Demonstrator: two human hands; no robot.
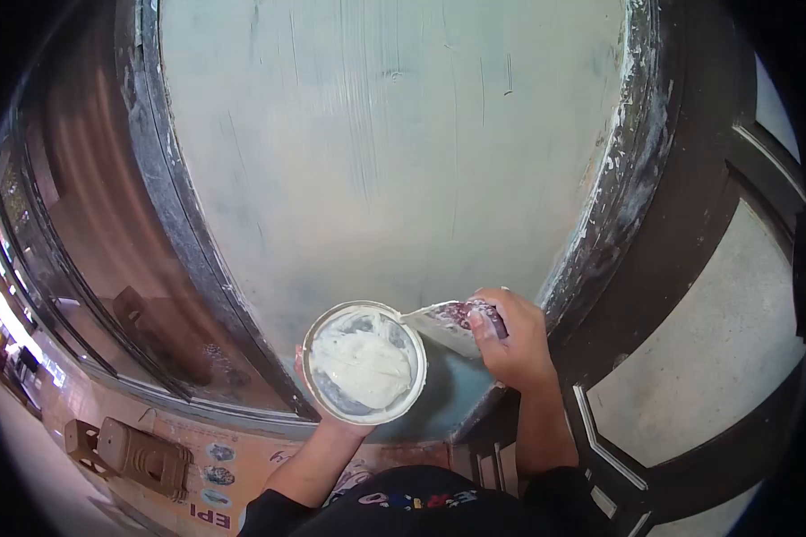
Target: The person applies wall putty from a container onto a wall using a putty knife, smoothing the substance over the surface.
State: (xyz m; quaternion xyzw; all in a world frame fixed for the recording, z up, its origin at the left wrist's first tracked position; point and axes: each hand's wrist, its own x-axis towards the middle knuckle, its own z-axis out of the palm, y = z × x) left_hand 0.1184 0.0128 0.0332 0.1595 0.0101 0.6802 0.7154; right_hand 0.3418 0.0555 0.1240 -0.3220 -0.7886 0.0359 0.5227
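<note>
A round tub (pixel 420 394) of thick white paste (pixel 364 365) is held up from below by my left hand (pixel 340 424), whose fingers are mostly hidden behind it. My right hand (pixel 513 340) grips the reddish, paste-smeared handle of a scraper (pixel 446 328). The scraper's blade corner is at the tub's right rim. Just beyond both stands a pale, upright panel (pixel 376 179) with streaks and scratches, set in a dark frame flecked with white.
To the left is a dark-framed window (pixel 107 224). Brown plastic stools (pixel 139 456) stand at the lower left near a printed orange sheet (pixel 208 501). Dark woodwork with a pale inset panel (pixel 698 349) is at the right.
</note>
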